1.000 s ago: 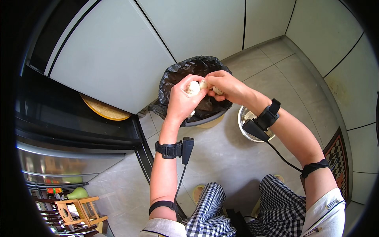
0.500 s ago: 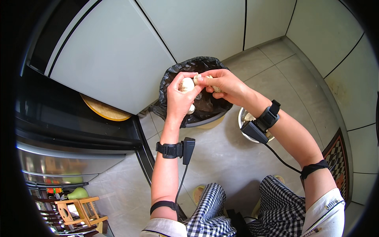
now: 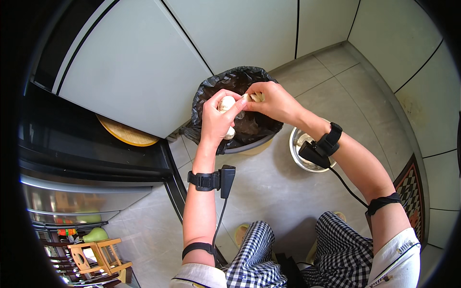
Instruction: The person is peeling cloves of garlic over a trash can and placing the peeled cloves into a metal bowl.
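Both my hands meet over a waste bin (image 3: pixel 271 144) lined with a black plastic bag (image 3: pixel 204 91). My left hand (image 3: pixel 216 117) is closed round a whitish garlic bulb (image 3: pixel 225 103) with brownish marks. A second pale bulb (image 3: pixel 229 133) shows below its palm. My right hand (image 3: pixel 273 102), fingers bent, holds several cream-coloured garlic cloves (image 3: pixel 258 97). Its fingertips pinch a small pale piece beside my left thumb; whether that piece is still joined to the bulb cannot be seen. Brownish scraps (image 3: pixel 247 126) lie inside the bag.
A metal bowl (image 3: pixel 294 152) with pale pieces stands on the tiled floor (image 3: pixel 254 192), partly behind my right wrist. Pale cabinet doors (image 3: pixel 144 62) rise behind the bin. At left are a round wooden board (image 3: pixel 127 133) and a small wooden chair (image 3: pixel 100 257).
My right hand has shifted slightly up and left, its fingers curling further round the cloves. The small piece between the hands has turned. My left hand keeps its hold.
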Demonstrator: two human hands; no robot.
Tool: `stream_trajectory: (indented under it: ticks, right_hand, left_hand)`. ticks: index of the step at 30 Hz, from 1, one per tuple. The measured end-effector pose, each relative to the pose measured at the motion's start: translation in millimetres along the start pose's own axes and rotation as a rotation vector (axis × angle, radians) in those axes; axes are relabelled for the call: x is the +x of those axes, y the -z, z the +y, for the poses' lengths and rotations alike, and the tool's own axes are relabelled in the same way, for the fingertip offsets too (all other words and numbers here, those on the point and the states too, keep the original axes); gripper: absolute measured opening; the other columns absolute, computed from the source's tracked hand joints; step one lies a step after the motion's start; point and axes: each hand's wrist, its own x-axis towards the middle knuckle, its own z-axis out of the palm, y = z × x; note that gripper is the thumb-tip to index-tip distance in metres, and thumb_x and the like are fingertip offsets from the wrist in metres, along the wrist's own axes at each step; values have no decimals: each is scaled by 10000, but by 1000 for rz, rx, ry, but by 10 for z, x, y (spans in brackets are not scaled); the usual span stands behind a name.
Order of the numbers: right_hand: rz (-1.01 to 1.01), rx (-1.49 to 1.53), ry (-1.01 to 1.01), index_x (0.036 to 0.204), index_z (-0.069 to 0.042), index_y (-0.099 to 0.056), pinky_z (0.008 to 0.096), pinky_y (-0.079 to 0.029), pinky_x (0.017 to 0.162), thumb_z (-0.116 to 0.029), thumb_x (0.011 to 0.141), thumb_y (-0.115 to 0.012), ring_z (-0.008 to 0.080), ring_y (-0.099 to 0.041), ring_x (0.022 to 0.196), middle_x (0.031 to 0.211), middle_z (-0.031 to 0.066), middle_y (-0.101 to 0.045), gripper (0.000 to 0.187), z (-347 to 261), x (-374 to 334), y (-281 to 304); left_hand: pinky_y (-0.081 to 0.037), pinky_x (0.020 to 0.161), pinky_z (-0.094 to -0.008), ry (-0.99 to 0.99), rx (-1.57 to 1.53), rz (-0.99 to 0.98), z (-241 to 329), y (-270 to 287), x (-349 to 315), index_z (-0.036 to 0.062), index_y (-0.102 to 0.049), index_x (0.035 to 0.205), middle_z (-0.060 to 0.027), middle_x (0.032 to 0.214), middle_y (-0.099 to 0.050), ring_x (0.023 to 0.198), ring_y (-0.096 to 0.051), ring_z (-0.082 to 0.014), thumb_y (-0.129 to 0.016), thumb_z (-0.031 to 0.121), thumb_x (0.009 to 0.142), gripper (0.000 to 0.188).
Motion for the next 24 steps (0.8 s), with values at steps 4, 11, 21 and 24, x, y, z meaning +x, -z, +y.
stream_trajectory:
  ticks: [4, 11, 21, 24]
  right_hand:
    - [-40, 22, 23, 1012, 38, -644, 354, -495, 721, -255, 796, -731, 269, -649, 796, 867, 175, -674, 375, -2, -29, 13]
    - [-138, 369, -139, 1052, -5, -629, 273, -404, 597, -212, 868, -680, 107, -497, 681, 806, 23, -573, 282, -12, -89, 38]
    - [38, -60, 84, 1045, 23, -622, 359, -474, 813, -158, 856, -677, 270, -616, 898, 956, 150, -651, 267, 5, -41, 36]
    - [33, -99, 162, 1052, 21, -619, 352, -481, 795, -149, 852, -676, 282, -615, 874, 957, 152, -647, 268, 5, -30, -8]
  left_hand:
    - [-363, 403, -187, 20, -144, 14, -1, -23, -2, 57, -612, 812, 12, 668, -568, 459, -459, -34, -699, 138, 809, 120]
    - [-359, 406, -188, -5, -100, 83, -60, -10, 27, 50, -619, 798, 21, 659, -556, 469, -468, -36, -662, 66, 786, 47]
    - [-434, 529, -230, -108, 89, 82, 156, -35, -22, 31, -621, 759, 15, 652, -582, 583, -535, -64, -679, 94, 768, 86]
    - [-449, 581, -252, -214, 264, 82, 111, -35, 3, 31, -610, 769, -18, 653, -587, 606, -552, -85, -684, 113, 773, 110]
